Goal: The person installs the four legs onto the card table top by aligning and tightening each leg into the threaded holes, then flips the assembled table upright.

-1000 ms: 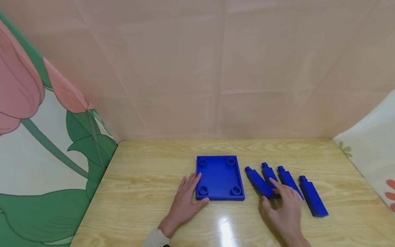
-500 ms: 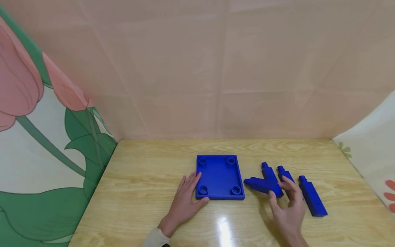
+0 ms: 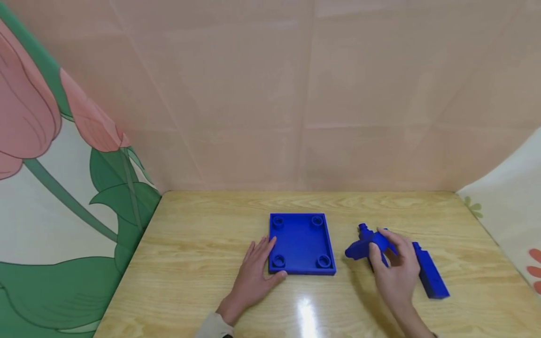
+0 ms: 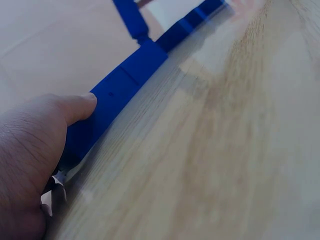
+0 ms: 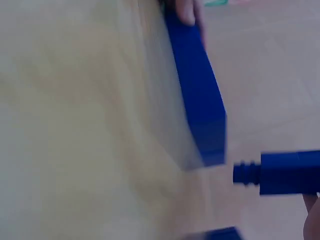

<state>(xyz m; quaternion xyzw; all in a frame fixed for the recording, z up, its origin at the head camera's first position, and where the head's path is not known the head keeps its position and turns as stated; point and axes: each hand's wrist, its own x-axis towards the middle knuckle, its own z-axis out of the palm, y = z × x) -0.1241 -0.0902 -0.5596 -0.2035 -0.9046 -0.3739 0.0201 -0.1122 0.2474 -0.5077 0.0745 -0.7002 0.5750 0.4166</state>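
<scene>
A square blue tray-like plate point(image 3: 300, 241) with a raised rim and round sockets in its corners lies on the table. My left hand point(image 3: 253, 272) rests at its near left corner, fingers stretched along the left side and thumb point(image 4: 80, 107) against the near side. To the right of the plate, my right hand point(image 3: 397, 272) pinches a blue leg point(image 3: 359, 249) between thumb and fingers. Its ridged peg point(image 5: 246, 173) points toward the plate and its body is tilted. Other blue legs lie behind and under that hand, partly hidden; one leg point(image 3: 433, 274) lies to its right.
The wood-grain table point(image 3: 203, 234) ends at a beige cloth backdrop point(image 3: 236, 117). A flower-print cloth point(image 3: 105, 202) hangs on the left, and a pale printed cloth point(image 3: 507, 206) borders the right side.
The right hand has taken up the leftmost leg, turned it so its peg points left, and lifted it over the other legs. The left hand and plate have stayed put.
</scene>
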